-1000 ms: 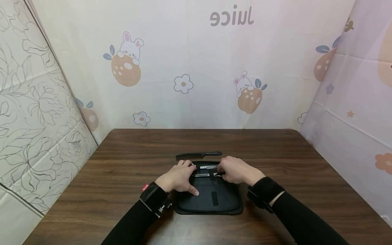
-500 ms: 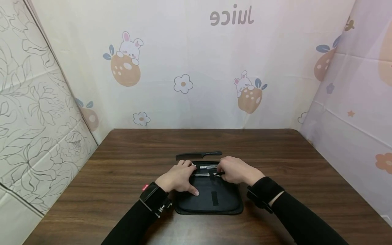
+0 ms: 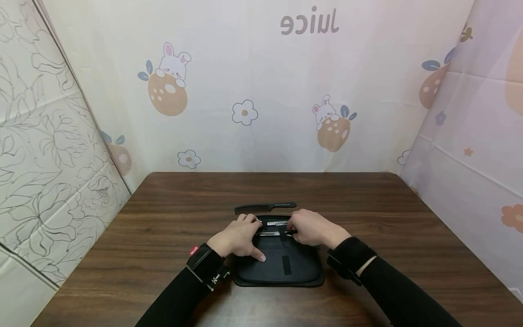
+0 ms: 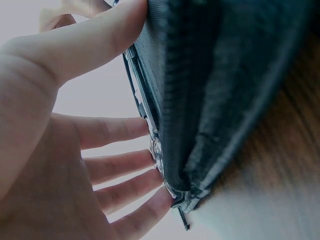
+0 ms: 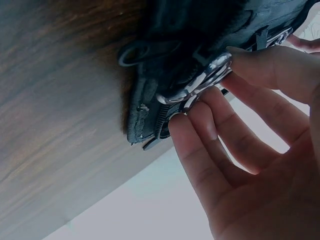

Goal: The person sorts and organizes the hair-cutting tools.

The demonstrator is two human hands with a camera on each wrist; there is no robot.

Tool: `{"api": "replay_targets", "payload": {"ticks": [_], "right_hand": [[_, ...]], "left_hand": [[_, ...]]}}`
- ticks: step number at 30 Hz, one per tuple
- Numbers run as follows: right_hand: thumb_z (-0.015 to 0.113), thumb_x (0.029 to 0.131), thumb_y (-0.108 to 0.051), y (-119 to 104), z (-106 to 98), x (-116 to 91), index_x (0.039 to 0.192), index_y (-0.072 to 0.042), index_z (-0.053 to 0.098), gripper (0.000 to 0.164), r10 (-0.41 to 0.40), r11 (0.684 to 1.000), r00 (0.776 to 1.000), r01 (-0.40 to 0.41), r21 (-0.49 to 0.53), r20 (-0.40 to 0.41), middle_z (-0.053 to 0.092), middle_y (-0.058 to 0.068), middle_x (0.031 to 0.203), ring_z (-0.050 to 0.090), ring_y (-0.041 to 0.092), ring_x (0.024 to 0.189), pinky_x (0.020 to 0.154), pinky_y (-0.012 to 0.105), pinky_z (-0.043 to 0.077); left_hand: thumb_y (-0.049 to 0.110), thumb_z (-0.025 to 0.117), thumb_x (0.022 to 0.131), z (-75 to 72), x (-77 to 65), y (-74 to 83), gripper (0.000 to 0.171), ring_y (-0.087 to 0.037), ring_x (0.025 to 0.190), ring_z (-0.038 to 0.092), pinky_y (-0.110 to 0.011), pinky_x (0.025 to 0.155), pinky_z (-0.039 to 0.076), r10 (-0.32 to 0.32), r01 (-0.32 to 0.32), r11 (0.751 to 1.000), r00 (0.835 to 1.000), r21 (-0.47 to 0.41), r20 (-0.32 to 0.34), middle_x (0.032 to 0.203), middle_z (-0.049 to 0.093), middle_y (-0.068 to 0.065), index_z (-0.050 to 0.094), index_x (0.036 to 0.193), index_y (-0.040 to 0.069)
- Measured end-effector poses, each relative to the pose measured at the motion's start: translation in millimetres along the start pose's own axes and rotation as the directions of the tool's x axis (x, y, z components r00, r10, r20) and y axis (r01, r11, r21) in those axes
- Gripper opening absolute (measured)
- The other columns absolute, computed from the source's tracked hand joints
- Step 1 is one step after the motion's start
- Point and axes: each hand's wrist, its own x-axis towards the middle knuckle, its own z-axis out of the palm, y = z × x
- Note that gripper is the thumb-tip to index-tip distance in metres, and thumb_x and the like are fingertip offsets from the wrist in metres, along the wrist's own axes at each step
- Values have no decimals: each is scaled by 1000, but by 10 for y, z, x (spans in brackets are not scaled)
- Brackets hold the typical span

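Observation:
A black zippered case (image 3: 269,263) lies on the table in front of me. Across its upper part lie two slim, shiny metal tools. The nearer one is a pair of scissors (image 3: 267,234), crossing a black strap. My right hand (image 3: 314,227) pinches its metal finger loops (image 5: 202,82) between thumb and fingers at the case's right side. The farther metal tool (image 3: 278,223) runs partly behind that hand. My left hand (image 3: 239,236) rests on the case's left side, thumb on the flat cover, fingertips touching metal rings (image 4: 157,147) at the edge.
Just beyond the case lies a black comb (image 3: 282,205) on the brown wooden table (image 3: 184,195). A printed curtain (image 3: 245,68) hangs behind the table's far edge. A zipper pull (image 5: 132,54) sticks out from the case's side.
My right hand has shifted slightly to the left along the case, its fingers still on the scissors' loops. The left hand has stayed in place.

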Motion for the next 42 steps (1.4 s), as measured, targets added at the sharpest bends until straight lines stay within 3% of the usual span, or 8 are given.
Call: {"api": "replay_targets", "payload": {"ticks": [42], "right_hand": [[72, 89, -3, -65, 8, 44, 103, -6, 79, 16, 0, 1000, 1000, 0, 31, -2, 71, 4, 93, 58, 13, 76, 68, 33, 52]], "left_hand": [[58, 84, 76, 24, 14, 15, 92, -30, 136, 40, -46, 110, 39, -7, 7, 1000, 1000, 1, -1, 148, 46, -10, 52, 147, 8]]}}
